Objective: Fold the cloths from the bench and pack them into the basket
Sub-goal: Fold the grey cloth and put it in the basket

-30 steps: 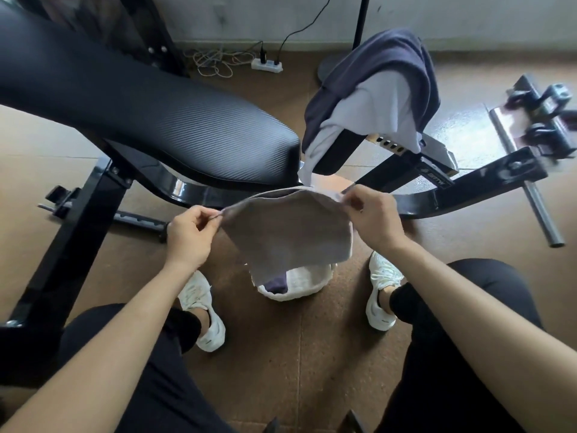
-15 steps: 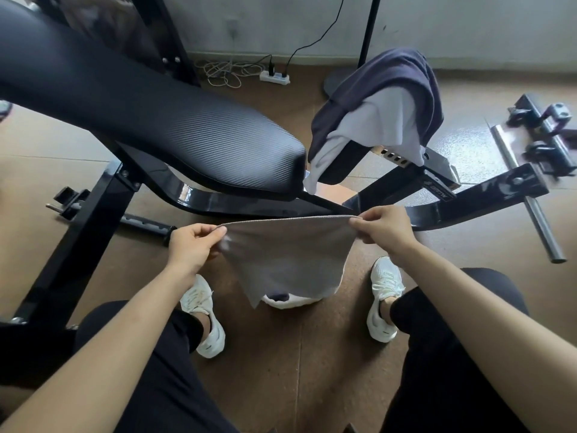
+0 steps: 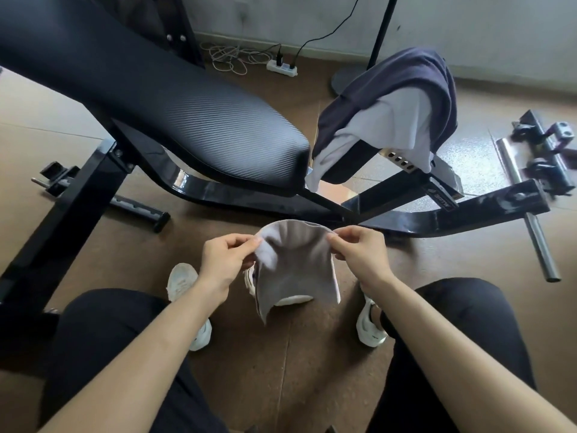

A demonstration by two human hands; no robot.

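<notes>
A grey cloth hangs between my hands over the floor. My left hand pinches its upper left corner, and my right hand pinches the upper right corner. The top edge bows up between them. Below the cloth, only a strip of the white basket shows; the rest is hidden. A dark navy cloth and a pale lilac cloth lie draped over the small pad of the bench at the right.
The black bench frame crosses the floor just beyond my hands. My white shoes stand on either side of the basket. A power strip with cables lies by the wall. A steel bar sticks out at right.
My hands have moved closer together, so the cloth, held taut and flat half a second ago, now bows up and hangs narrower. The camera has tilted slightly.
</notes>
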